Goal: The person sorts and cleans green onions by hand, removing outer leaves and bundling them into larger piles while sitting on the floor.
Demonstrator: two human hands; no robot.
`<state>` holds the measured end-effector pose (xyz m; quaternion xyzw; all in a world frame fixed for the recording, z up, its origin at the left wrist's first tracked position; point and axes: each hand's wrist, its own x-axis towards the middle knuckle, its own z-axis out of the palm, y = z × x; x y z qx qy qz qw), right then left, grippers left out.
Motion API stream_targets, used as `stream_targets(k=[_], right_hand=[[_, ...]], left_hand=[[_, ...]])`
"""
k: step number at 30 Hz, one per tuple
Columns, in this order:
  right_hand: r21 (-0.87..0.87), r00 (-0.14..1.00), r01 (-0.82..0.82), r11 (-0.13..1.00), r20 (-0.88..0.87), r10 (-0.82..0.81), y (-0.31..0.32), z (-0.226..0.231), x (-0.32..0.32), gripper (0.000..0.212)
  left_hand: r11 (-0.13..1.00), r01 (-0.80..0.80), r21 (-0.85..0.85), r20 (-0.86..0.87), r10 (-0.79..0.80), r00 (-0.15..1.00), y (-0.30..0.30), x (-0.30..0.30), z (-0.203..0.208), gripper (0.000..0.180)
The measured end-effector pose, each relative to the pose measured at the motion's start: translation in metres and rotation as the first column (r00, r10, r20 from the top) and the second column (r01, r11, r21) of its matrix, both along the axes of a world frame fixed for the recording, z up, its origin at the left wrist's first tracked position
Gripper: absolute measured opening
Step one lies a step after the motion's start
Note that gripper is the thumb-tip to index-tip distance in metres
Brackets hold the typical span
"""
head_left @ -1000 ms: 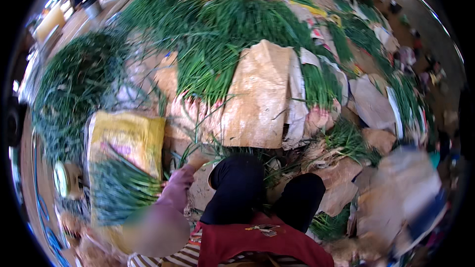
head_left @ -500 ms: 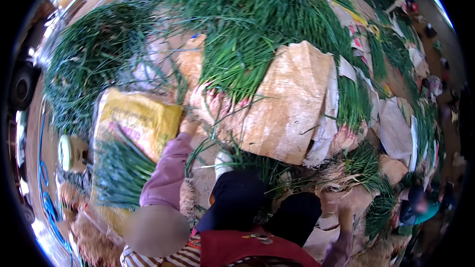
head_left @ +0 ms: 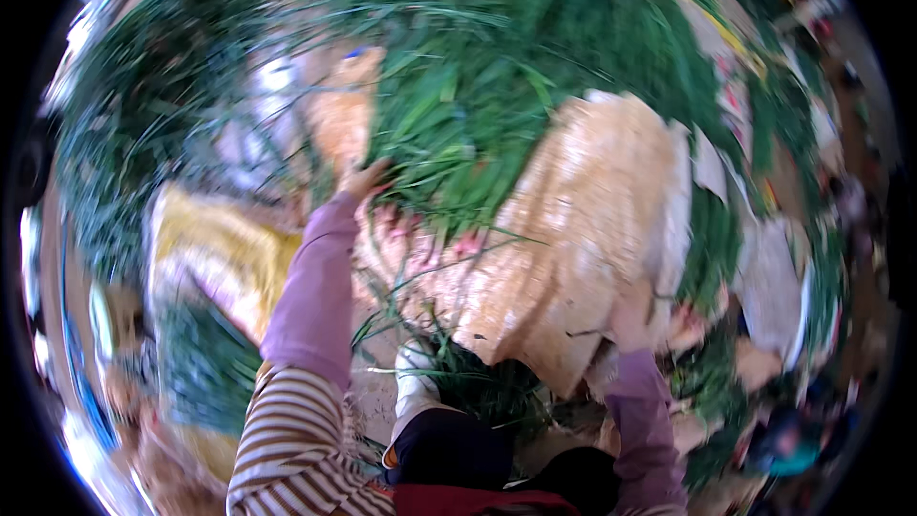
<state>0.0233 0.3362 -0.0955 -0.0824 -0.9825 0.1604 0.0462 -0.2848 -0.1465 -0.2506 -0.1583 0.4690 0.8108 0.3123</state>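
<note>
In front of me lies a row of green onions (head_left: 458, 153), leaves pointing away and pale pink root ends (head_left: 411, 234) toward me. My left hand (head_left: 367, 178) reaches to their left edge, against the leaves just above the root ends; its fingers are partly hidden and blurred. A tan woven sack (head_left: 583, 220) covers the right part of the row, creased and with one corner hanging toward my knees. At the sack's lower right edge, my right hand (head_left: 630, 313) is closed on it, though motion smears the fingers.
A yellow and white sack (head_left: 224, 239) with more onion leaves lies left of my arm. A leafy heap (head_left: 153, 96) spreads at the far left. My white shoe (head_left: 414, 377) stands near the roots. A person in teal (head_left: 793, 449) is at the lower right.
My left hand has moved up and away to the onion leaves. My right hand has come forward from beside my knee to the tan sack, whose near corner has shifted toward me.
</note>
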Motion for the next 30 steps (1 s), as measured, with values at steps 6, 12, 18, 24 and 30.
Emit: stream_targets(k=[6,12,18,24,30], right_hand=[[-0.949,0.935,0.298,0.1,0.269,-0.232,-0.157,0.101,-0.123,0.013],[-0.657,0.738,-0.451,0.604,0.105,0.666,-0.271,0.088,-0.187,0.042],[-0.41,0.948,0.25,0.877,-0.083,-0.308,-0.073,0.1,-0.118,0.06],[0.23,0.801,0.557,0.798,0.105,-0.589,0.061,0.084,-0.026,0.032],[-0.992,0.699,-0.082,0.097,-0.126,-0.704,0.117,0.109,0.026,0.026]], left_hand=[[0.951,0.064,-0.302,-0.073,-0.09,0.993,0.027,0.019,-0.015,0.066],[0.965,-0.078,-0.249,-0.11,0.052,0.993,-0.032,0.063,-0.011,0.06],[0.833,-0.415,-0.365,-0.164,0.382,0.91,-0.1,0.116,0.006,0.031],[0.669,-0.627,-0.399,-0.808,0.067,0.585,0.015,0.121,0.128,0.026],[0.866,0.184,-0.466,-0.64,-0.472,0.606,0.198,0.172,0.227,0.065]])
